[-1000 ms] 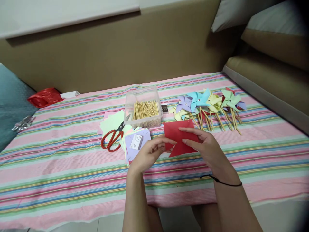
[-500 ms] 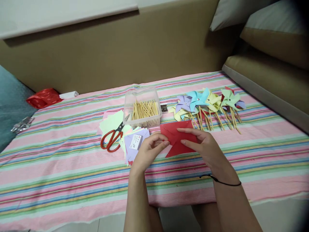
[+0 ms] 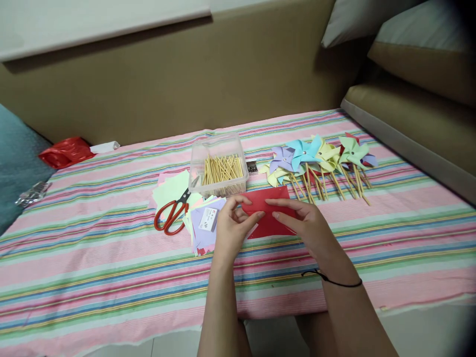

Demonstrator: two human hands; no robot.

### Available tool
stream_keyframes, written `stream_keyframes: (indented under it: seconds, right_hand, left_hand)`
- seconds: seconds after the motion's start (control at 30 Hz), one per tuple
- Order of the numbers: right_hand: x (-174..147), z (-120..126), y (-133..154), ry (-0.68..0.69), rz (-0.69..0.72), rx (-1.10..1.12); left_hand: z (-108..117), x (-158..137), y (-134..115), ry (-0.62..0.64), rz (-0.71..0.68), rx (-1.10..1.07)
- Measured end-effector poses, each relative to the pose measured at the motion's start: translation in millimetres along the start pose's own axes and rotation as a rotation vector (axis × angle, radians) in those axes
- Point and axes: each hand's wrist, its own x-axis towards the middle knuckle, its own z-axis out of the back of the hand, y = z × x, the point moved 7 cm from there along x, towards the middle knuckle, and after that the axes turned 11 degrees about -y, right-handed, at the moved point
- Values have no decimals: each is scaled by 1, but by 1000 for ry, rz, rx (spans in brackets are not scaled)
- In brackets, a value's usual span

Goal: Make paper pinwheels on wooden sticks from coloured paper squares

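A square of red paper [image 3: 273, 220] with cut corners is between my hands, above the striped cloth. My left hand [image 3: 236, 223] grips its left side, thumb on top and fingers curled. On the right side, my right hand [image 3: 303, 218] pinches the sheet, with thumb and forefinger lying over it; a black cord circles that wrist. Just left of my left hand lies a stack of coloured paper squares [image 3: 199, 238] with a small white box [image 3: 208, 219] on top. Red-handled scissors [image 3: 173, 215] rest beside the stack.
A clear plastic box [image 3: 219, 186] of wooden sticks [image 3: 223, 168] stands behind the red paper. Finished paper pinwheels [image 3: 305, 152] on sticks lie to the right. Far left are a red plastic bag [image 3: 67, 152] and a clear packet [image 3: 33, 193]. A sofa cushion [image 3: 409, 114] borders the right.
My left hand has moved right over the red paper and its fingers now cover more of the left side. My right hand has shifted slightly left with the paper.
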Motion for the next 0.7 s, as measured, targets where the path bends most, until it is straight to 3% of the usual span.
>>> stream_keyframes:
  seconds: [0.13, 0.7]
  right_hand:
    - [-1, 0, 0, -27, 17, 17]
    - [1, -1, 1, -138, 83, -15]
  left_hand:
    - [0, 0, -2, -51, 13, -103]
    - [-2, 0, 1, -30, 14, -111]
